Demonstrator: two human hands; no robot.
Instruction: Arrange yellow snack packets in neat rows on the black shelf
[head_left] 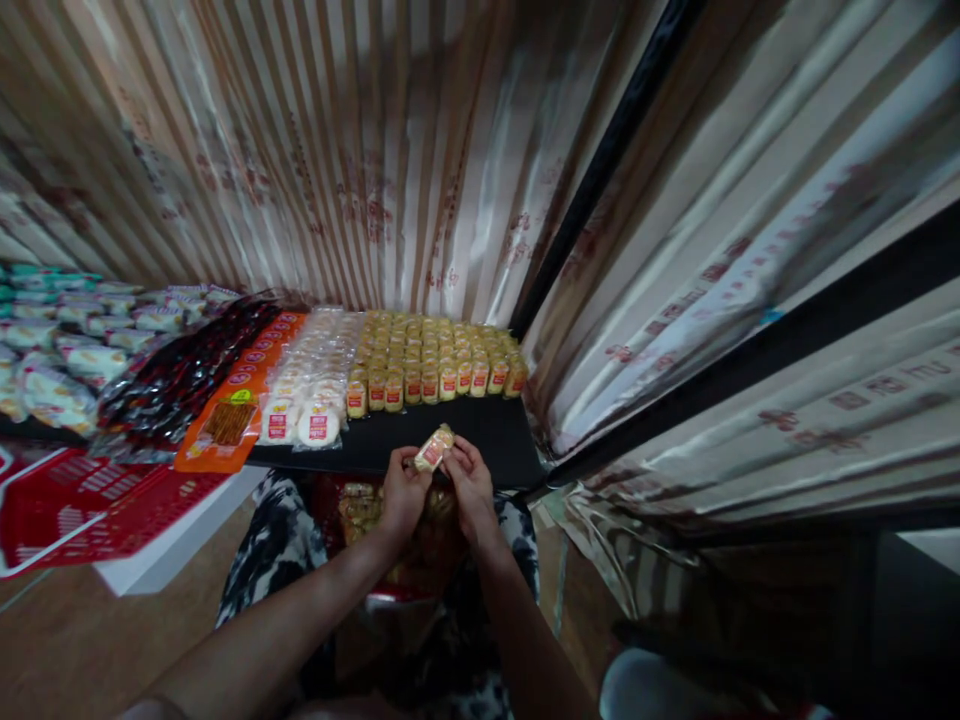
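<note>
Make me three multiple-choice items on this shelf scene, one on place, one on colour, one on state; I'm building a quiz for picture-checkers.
1. Where do the rows of yellow snack packs lie?
A. in the red basket
B. on the black shelf, right of the white round packs
C. on the floor

2. What colour is the flat packet beside the white round packs?
A. orange
B. blue
C. purple

3. How is the small snack pack held?
A. by the left hand alone
B. lying loose on the shelf
C. between both hands

Key: 1 B, the rows fill the black shelf by the corner. 2 A, its wrapper is orange. 3 C, left hand and right hand both pinch it.
</note>
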